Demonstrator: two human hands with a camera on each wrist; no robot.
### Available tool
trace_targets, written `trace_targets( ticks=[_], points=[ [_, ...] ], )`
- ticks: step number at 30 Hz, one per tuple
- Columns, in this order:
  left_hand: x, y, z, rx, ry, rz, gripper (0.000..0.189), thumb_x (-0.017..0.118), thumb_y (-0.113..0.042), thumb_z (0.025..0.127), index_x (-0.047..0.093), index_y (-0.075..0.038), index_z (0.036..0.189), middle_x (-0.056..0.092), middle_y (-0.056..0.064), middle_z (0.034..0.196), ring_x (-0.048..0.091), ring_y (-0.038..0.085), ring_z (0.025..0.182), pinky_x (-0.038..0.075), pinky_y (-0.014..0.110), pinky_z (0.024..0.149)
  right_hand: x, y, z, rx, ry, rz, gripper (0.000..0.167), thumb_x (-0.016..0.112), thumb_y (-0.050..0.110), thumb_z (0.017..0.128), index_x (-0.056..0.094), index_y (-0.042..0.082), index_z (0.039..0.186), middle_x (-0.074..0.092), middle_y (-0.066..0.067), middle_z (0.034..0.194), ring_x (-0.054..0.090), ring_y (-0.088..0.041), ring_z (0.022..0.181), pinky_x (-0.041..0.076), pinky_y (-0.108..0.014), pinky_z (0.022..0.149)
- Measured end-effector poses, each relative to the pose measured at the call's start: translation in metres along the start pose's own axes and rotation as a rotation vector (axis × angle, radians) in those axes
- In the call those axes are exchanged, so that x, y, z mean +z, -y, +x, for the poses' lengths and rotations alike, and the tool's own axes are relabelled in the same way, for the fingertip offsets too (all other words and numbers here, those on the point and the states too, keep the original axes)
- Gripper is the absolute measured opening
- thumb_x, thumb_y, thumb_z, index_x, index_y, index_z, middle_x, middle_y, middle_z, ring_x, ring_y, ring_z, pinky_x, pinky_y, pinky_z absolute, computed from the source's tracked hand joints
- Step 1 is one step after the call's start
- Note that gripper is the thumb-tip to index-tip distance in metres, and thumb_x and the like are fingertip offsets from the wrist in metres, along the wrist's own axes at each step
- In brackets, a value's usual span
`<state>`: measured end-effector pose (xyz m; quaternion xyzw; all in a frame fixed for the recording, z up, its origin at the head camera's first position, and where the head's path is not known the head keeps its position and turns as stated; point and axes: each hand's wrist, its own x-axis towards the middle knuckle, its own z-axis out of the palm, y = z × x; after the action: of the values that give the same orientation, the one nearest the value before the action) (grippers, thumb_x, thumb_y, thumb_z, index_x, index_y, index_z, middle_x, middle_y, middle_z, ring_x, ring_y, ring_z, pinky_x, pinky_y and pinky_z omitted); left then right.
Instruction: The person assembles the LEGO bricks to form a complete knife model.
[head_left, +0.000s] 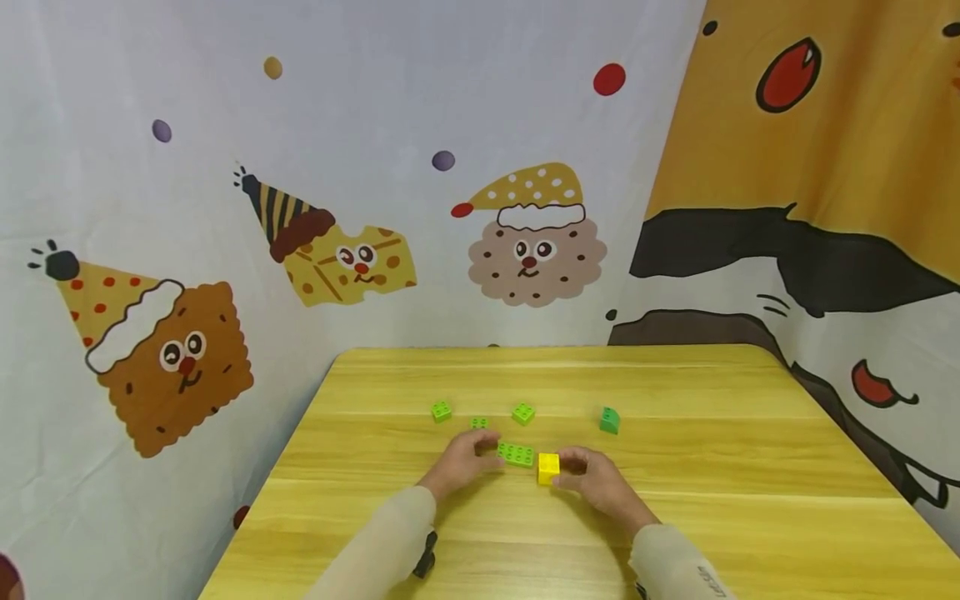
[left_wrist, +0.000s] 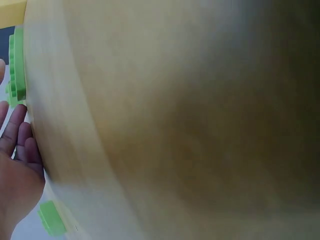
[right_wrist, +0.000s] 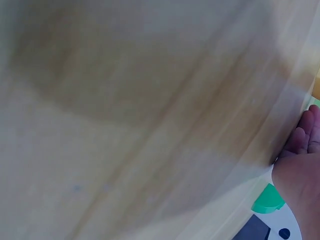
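Note:
In the head view my left hand [head_left: 467, 461] is beside the left end of a long light-green toy brick [head_left: 517, 454], with thumb and fingers apart. The left wrist view shows that brick [left_wrist: 19, 65] standing on the table just beyond the fingertips [left_wrist: 21, 111]. My right hand [head_left: 602, 482] pinches a yellow toy brick [head_left: 548, 469] by its right side, thumb in front and index finger behind. Only a sliver of yellow shows past the right hand [right_wrist: 302, 150] in the right wrist view; its thumb is hidden there. The yellow brick sits just right of the long green one.
Small light-green bricks lie farther back: one at left [head_left: 441, 412], one near the left fingers [head_left: 479, 423], one in the middle [head_left: 523, 413]. A darker green curved brick [head_left: 610, 420] is at the right. The wooden table [head_left: 675, 383] meets a cartoon-printed cloth [head_left: 420, 100] behind.

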<state>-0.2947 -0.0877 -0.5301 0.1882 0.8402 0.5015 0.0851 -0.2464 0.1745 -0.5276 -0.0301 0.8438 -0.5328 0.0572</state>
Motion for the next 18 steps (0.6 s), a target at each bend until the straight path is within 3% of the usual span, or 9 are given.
trace_targets(
  ticks=[9, 18],
  points=[
    [0.0047, -0.0013, 0.0047, 0.015, 0.003, 0.056, 0.051, 0.076, -0.016, 0.090, 0.058, 0.003, 0.133, 0.061, 0.014, 0.130, 0.055, 0.030, 0.121, 0.043, 0.047, 0.102, -0.0007, -0.0014, 0.0040, -0.018, -0.008, 0.016, 0.034, 0.081, 0.011, 0.083, 0.068, 0.002, 0.113, 0.067, -0.004, 0.102, 0.061, -0.020, 0.094, 0.052, -0.035, 0.084],
    [0.0087, -0.0016, 0.0082, 0.136, -0.011, 0.256, 0.039, 0.079, -0.014, 0.086, 0.068, 0.002, 0.120, 0.067, 0.010, 0.113, 0.057, 0.026, 0.108, 0.046, 0.043, 0.095, 0.0007, -0.0002, 0.0022, -0.009, -0.024, 0.017, 0.034, 0.080, 0.011, 0.083, 0.068, 0.002, 0.114, 0.069, -0.003, 0.104, 0.062, -0.020, 0.095, 0.052, -0.037, 0.085]
  ],
)
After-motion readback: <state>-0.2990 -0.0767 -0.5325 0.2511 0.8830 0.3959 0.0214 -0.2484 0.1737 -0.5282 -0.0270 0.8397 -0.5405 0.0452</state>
